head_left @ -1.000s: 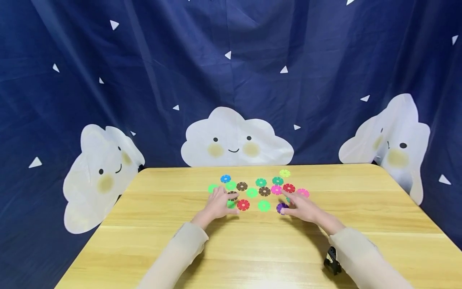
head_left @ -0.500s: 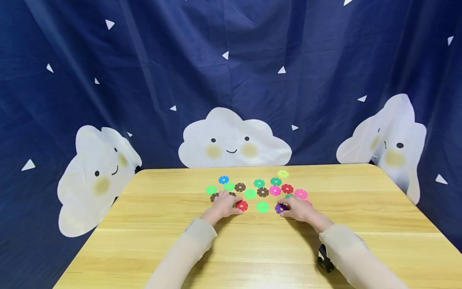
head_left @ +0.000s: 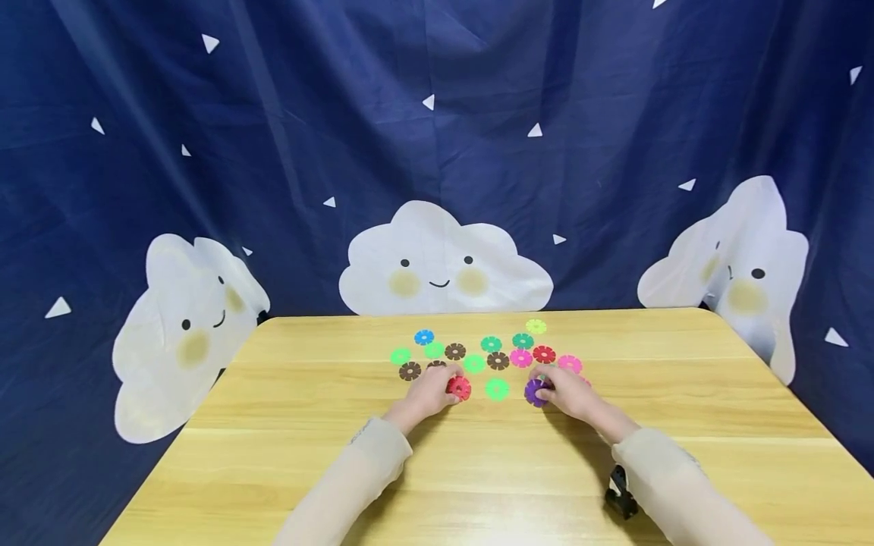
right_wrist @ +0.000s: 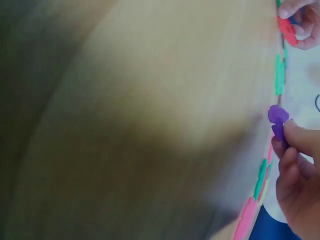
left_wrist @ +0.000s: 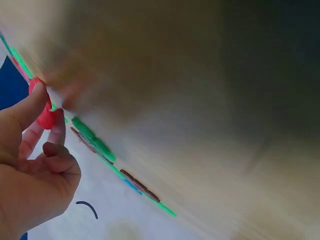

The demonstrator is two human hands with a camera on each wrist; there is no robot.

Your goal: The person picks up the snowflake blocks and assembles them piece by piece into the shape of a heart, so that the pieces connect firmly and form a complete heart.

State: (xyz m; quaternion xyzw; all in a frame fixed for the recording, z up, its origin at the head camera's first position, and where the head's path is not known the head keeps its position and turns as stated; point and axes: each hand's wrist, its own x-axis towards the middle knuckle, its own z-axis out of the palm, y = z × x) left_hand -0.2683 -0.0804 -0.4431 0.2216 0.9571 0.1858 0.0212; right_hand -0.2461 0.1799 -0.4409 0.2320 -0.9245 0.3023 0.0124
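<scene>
And here we are, a disc in each hand. My left hand (head_left: pixel 428 395) has the red disc (head_left: pixel 460 388) pinched by its edge, thumb on the near side, fingers on the far side. My right hand (head_left: pixel 576 393) has the purple disc (head_left: pixel 535 393) the same way — both fingers drawn narrow, nothing loose about either pinch. Both discs tip up off the flat; whether a lower edge touches the worktop (head_left: pixel 505 462), I can't tell.

Between my two sets of fingers, just about midway, a green disc (head_left: pixel 497 390) lies flat. A brown disc (head_left: pixel 437 366) is partly hidden just beyond my left fingers, and the blue disc (head_left: pixel 424 337) sits farther past them. Beyond my right fingers there's a pink disc (head_left: pixel 522 358), then a dark red disc (head_left: pixel 544 354), with the yellow disc (head_left: pixel 536 327) farthest out.

So, the score as I read it: early going. What's done — one disc taken up on each side. What's left is plenty: the other discs all look loose and flat beyond and between my fingers, none joined to another that I can see, and red and purple well apart from each other. Some pieces behind my right fingers are mostly covered, so no exact count from me.
</scene>
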